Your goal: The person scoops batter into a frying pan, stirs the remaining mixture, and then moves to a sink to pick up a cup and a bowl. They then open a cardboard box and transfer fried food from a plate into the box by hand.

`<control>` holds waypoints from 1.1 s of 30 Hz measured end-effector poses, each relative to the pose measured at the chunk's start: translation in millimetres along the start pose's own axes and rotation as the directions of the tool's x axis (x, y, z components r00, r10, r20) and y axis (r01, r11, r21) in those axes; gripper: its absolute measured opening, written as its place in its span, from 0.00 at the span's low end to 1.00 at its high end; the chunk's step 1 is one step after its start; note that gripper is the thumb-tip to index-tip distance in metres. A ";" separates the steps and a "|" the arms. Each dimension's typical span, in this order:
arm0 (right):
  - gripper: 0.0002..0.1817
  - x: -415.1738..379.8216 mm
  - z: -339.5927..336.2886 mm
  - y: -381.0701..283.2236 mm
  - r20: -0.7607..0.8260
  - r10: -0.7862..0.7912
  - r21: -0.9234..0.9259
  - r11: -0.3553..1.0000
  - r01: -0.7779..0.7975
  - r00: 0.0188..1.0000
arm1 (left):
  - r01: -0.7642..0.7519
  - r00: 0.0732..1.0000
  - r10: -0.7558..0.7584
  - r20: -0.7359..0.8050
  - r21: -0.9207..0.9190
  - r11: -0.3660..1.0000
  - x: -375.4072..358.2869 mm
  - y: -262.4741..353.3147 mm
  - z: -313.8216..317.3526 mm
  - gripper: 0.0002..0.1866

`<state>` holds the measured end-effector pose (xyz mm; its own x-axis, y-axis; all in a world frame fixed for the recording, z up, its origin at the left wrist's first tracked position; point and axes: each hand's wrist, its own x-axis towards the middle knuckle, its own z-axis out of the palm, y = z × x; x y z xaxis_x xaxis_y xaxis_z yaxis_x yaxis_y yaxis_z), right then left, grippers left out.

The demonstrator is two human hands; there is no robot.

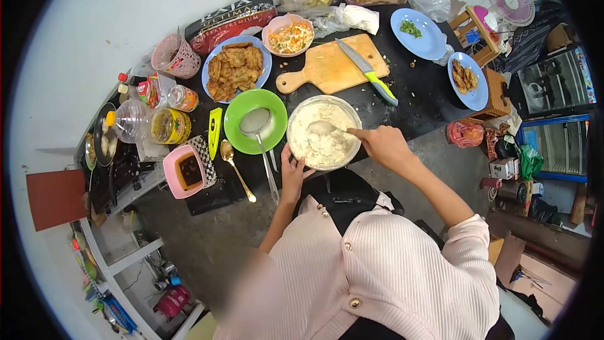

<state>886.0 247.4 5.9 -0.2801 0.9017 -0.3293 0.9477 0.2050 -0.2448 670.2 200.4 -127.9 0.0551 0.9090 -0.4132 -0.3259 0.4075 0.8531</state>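
A bowl (357, 116) of thick, pale, lumpy batter (318, 140) sits at the front edge of the black table. My left hand (292, 173) grips its lower left side. My right hand (385, 148) is closed around the handle of a spoon (323, 128), whose head is partly sunk in the batter. Just left of the bowl stands a green bowl (236, 133) with a metal strainer (255, 121) lying in it, its handle reaching over the table edge near my left hand. A gold-coloured spoon (238, 173) lies further left.
Behind are a wooden cutting board (321, 69) with a knife (358, 60), a plate of fried fritters (234, 74) and a pink bowl of chopped vegetables (289, 36). Blue plates (434, 41) stand right. Leftward are a pink container of dark liquid (173, 173), jars (168, 127) and a frying pan (104, 129).
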 end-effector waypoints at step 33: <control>0.13 47.8 33.6 25.6 -0.184 -0.144 -0.378 0.924 0.065 0.972 | 0.026 0.998 -0.025 -0.058 0.009 1.000 -4.7 -0.7 4.2 0.27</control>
<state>891.7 282.9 -46.7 -0.3807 0.9173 -0.1167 0.9148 0.3921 0.0969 674.1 196.3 -125.2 0.0084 0.8918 -0.4524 -0.3161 0.4316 0.8449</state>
